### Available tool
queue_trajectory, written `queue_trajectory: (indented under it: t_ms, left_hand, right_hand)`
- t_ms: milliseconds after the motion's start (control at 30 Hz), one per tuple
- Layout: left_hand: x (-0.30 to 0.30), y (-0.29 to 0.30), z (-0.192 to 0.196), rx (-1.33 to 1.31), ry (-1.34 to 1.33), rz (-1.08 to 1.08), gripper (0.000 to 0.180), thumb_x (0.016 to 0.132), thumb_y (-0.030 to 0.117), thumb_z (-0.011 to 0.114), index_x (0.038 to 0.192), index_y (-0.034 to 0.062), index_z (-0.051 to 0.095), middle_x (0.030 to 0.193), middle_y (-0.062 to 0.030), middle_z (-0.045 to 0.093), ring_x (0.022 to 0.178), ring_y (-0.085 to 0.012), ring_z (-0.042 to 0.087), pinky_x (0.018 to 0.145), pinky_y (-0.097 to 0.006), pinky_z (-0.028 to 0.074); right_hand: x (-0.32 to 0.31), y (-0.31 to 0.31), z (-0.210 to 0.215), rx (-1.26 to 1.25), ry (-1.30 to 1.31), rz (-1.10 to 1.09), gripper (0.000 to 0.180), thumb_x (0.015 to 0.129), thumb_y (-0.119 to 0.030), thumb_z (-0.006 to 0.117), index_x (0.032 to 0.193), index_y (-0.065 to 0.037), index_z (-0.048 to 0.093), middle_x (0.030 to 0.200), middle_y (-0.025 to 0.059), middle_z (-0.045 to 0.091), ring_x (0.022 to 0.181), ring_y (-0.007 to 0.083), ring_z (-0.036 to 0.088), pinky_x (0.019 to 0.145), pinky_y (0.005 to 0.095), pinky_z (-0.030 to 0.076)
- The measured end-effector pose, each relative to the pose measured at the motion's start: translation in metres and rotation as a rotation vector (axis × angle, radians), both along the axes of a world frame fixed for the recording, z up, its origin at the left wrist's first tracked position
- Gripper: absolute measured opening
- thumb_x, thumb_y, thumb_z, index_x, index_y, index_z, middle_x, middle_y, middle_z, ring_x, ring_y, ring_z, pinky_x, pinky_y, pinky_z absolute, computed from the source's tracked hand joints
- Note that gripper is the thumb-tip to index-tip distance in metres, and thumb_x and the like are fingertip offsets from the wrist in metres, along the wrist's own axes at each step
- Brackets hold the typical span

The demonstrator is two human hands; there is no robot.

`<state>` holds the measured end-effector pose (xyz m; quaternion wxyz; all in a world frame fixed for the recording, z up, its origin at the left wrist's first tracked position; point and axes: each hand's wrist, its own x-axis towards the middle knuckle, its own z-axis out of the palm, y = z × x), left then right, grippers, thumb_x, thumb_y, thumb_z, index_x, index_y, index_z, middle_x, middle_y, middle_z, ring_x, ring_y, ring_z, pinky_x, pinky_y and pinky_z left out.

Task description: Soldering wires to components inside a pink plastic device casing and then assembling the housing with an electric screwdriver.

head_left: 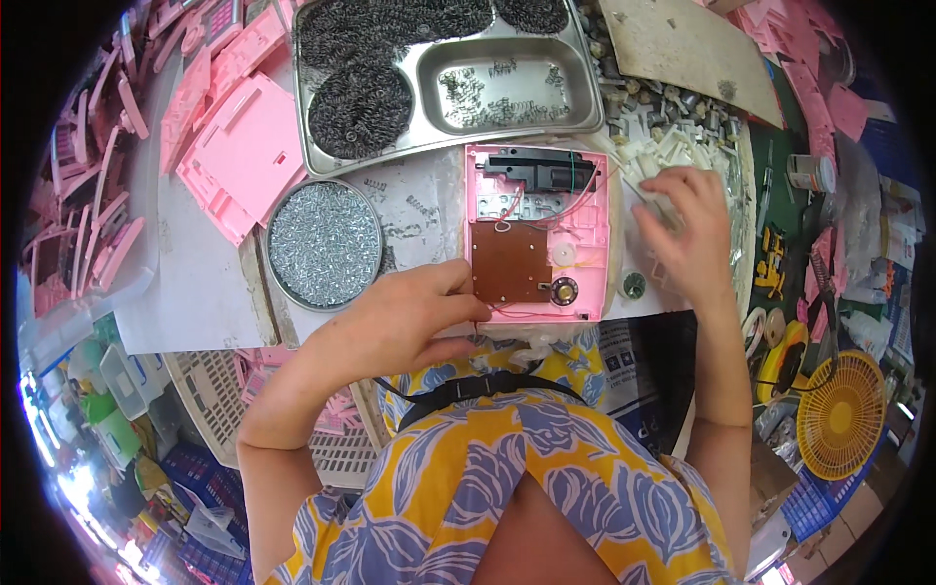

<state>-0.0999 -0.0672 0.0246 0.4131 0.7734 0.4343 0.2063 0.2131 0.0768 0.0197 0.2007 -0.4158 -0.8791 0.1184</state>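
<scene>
An open pink plastic housing [585,234] lies in front of me, with a brown circuit board [507,261], red wires, a white gear and a small round speaker [564,291] inside. My left hand [409,317] rests at its lower left corner, fingertips pinched against the edge of the board. My right hand [687,229] reaches over a pile of small white plastic parts [651,156] to the right of the housing, fingers curled down onto them. What the fingers hold is hidden.
A round tin of small silver screws [324,244] sits left of the housing. Behind it stands a metal compartment tray [585,117] with springs. Pink housing shells [244,156] pile up at left. A yellow fan [840,414] and tools lie at right.
</scene>
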Motion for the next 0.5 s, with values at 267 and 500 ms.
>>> queue_trajectory:
  t_ms: [267,500]
  left_hand:
    - [-0.005,0.152,0.015,0.402,0.387,0.294,0.016,0.087,0.019,0.070,0.091,0.0037,0.072,0.088,-0.0138,0.070,0.079,-0.0339,0.069,0.070,-0.043,0.055]
    - [0.015,0.197,-0.026,0.478,0.732,0.307,0.017,0.083,0.008,0.062,0.088,0.0011,0.076,0.094,-0.0199,0.073,0.090,-0.0401,0.073,0.075,-0.045,0.060]
  right_hand:
    - [0.011,0.016,-0.007,0.040,-0.061,-0.022,0.022,0.079,-0.016,0.079,0.095,-0.003,0.070,0.099,0.0112,0.066,0.097,0.0318,0.058,0.083,0.0399,0.049]
    - [0.046,-0.006,0.011,-0.064,0.096,-0.167,0.024,0.080,-0.013,0.080,0.097,-0.001,0.070,0.089,0.0128,0.068,0.082,0.0294,0.064,0.075,0.0363,0.050]
